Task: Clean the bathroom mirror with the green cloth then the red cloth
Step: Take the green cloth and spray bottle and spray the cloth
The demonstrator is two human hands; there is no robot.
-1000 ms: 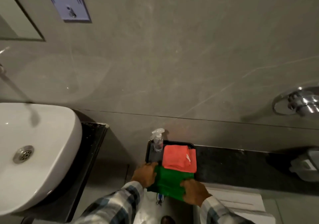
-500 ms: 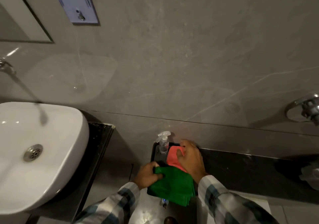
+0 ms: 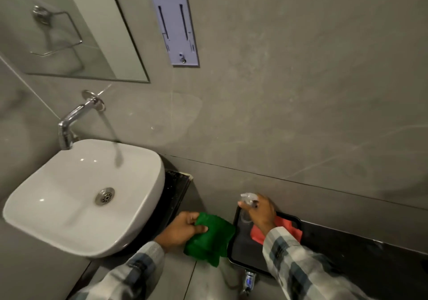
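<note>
Green cloth [image 3: 209, 238] sits pinched in our left hand [image 3: 183, 230], clear of the black tray [image 3: 240, 257]; our right hand [image 3: 261, 211] wraps the spray bottle [image 3: 247, 198]. Supplies gathered, we judge; next, wet the mirror [image 3: 69, 29]

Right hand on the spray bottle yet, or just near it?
Touching. In the head view the right hand wraps the spray bottle at its neck; fingers cover the trigger head, no gap visible.
</note>
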